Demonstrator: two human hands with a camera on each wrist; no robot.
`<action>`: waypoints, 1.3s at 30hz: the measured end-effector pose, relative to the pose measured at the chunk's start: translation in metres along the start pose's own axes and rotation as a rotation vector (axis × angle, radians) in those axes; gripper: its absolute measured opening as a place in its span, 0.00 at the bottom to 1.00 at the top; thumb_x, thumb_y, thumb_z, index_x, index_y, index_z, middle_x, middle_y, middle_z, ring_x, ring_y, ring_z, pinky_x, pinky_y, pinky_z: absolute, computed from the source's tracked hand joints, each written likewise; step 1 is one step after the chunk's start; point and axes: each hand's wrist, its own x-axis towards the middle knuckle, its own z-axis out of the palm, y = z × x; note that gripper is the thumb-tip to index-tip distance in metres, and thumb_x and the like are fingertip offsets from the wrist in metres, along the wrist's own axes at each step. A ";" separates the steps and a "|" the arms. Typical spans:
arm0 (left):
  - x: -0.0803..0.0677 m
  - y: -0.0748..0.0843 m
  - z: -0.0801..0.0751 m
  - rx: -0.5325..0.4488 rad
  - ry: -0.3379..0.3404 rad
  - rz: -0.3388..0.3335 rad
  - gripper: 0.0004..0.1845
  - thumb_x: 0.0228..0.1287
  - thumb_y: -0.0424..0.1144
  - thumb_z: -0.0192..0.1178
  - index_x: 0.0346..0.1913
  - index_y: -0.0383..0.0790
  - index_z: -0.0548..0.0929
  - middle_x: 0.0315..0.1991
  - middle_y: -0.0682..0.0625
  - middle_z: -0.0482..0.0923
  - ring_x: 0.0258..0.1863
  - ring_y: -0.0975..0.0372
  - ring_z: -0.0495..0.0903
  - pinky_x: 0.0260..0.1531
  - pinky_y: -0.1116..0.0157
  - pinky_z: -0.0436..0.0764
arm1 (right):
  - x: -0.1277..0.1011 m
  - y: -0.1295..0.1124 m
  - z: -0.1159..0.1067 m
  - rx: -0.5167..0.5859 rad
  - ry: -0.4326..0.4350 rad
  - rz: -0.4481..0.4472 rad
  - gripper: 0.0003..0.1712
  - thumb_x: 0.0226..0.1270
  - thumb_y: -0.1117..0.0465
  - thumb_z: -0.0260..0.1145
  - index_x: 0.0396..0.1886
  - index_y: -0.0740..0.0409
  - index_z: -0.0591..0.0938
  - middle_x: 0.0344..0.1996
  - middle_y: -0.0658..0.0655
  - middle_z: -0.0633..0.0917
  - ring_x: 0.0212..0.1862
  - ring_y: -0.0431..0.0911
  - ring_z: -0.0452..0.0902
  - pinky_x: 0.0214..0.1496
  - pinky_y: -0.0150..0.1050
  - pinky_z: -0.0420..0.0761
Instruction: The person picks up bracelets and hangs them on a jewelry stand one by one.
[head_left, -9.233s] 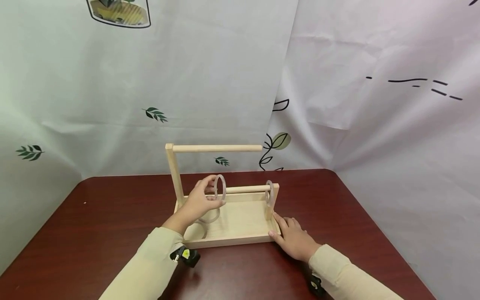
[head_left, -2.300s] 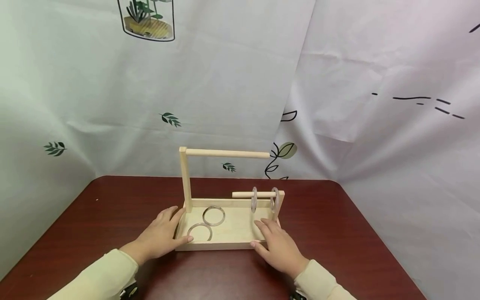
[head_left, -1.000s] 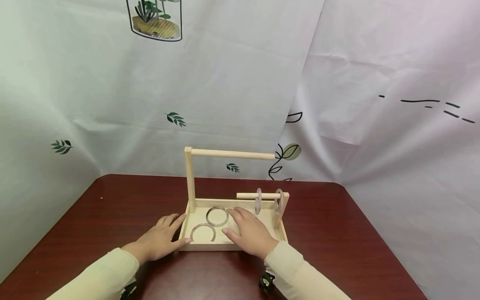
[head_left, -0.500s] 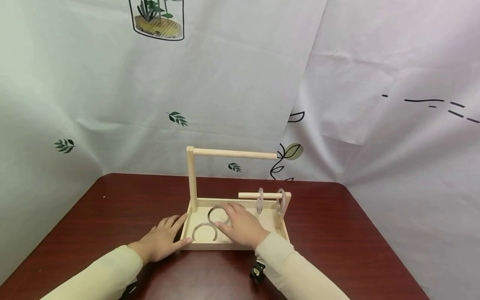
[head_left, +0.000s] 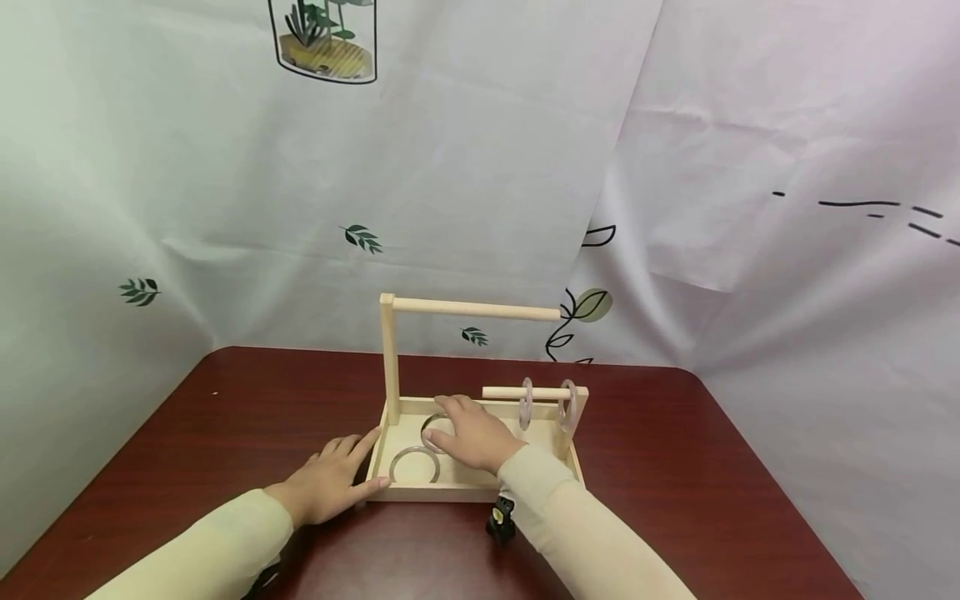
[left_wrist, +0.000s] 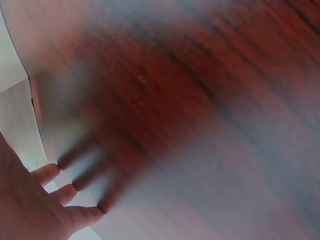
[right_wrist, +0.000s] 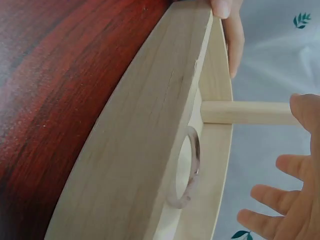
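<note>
1. Resting flat, the left hand [head_left: 327, 483] lies on the table [head_left: 187, 467] at the tray's [head_left: 480, 492] near-left corner; fingers straight, thumb against the front wall. Holds nothing. The left wrist view is blurred: only fingertips over the dark red top.
2. Tall post [head_left: 389, 358] rises from the tray's far-left corner, carrying the upper bar [head_left: 476, 311] that runs rightward.
3. Near ring [head_left: 414, 465], clear, lies flat on the tray floor just right of the left hand's thumb, untouched. The right wrist view shows one ring lying on the floor; which one, cannot tell.
4. Far ring [head_left: 429, 427] lies flat behind the near ring, mostly hidden under the right hand.
5. Right hand [head_left: 468, 433] reaches into the tray, palm down over the far ring, fingers bent lightly around it. Touching for certain; whether it actually grips the ring, cannot tell. The right wrist view shows fingers spread and relaxed.
6. Low bar [head_left: 525, 392] juts leftward from a short post [head_left: 577, 421] at the tray's right end.
7. Two hung rings [head_left: 527, 403] [head_left: 568, 406] sit upright on the low bar, side by side near the short post, apart from both hands.
8. Leaf-print white sheets [head_left: 675, 167] hang behind the table.
</note>
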 end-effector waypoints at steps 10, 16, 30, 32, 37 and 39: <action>-0.001 0.001 -0.002 -0.002 0.003 -0.001 0.45 0.64 0.67 0.50 0.75 0.43 0.56 0.63 0.35 0.66 0.64 0.37 0.63 0.54 0.36 0.65 | 0.012 0.007 0.010 0.058 -0.063 0.020 0.37 0.69 0.41 0.56 0.71 0.54 0.66 0.67 0.59 0.71 0.68 0.53 0.66 0.65 0.49 0.68; 0.000 -0.001 0.001 0.003 0.011 0.000 0.44 0.65 0.67 0.50 0.75 0.44 0.56 0.63 0.35 0.66 0.64 0.38 0.63 0.55 0.37 0.65 | 0.019 0.013 0.010 0.104 -0.117 0.046 0.39 0.68 0.40 0.58 0.72 0.56 0.65 0.67 0.59 0.69 0.69 0.54 0.64 0.66 0.50 0.67; 0.003 -0.001 -0.001 -0.010 -0.012 -0.011 0.45 0.64 0.68 0.50 0.76 0.44 0.55 0.64 0.35 0.65 0.64 0.38 0.62 0.55 0.36 0.65 | 0.033 0.012 0.009 0.055 -0.208 0.039 0.39 0.67 0.41 0.60 0.72 0.55 0.66 0.65 0.58 0.74 0.66 0.52 0.68 0.65 0.45 0.68; 0.003 -0.001 -0.001 -0.008 -0.012 -0.013 0.45 0.64 0.68 0.50 0.76 0.44 0.55 0.64 0.35 0.65 0.65 0.38 0.62 0.55 0.36 0.65 | 0.036 0.012 0.009 0.043 -0.219 0.047 0.39 0.67 0.41 0.61 0.72 0.54 0.66 0.64 0.57 0.74 0.66 0.52 0.69 0.64 0.45 0.69; 0.003 -0.001 -0.001 -0.016 -0.013 -0.016 0.45 0.64 0.68 0.51 0.75 0.44 0.55 0.64 0.35 0.65 0.64 0.38 0.62 0.54 0.36 0.65 | 0.041 0.013 0.013 0.048 -0.255 0.078 0.42 0.64 0.41 0.64 0.73 0.53 0.64 0.65 0.55 0.74 0.66 0.50 0.69 0.65 0.44 0.68; 0.002 -0.001 -0.001 -0.022 -0.016 -0.015 0.45 0.63 0.68 0.52 0.75 0.44 0.56 0.63 0.35 0.65 0.64 0.37 0.62 0.54 0.35 0.65 | 0.043 0.014 0.015 0.050 -0.265 0.085 0.44 0.62 0.41 0.66 0.73 0.52 0.64 0.65 0.54 0.74 0.66 0.50 0.68 0.65 0.44 0.68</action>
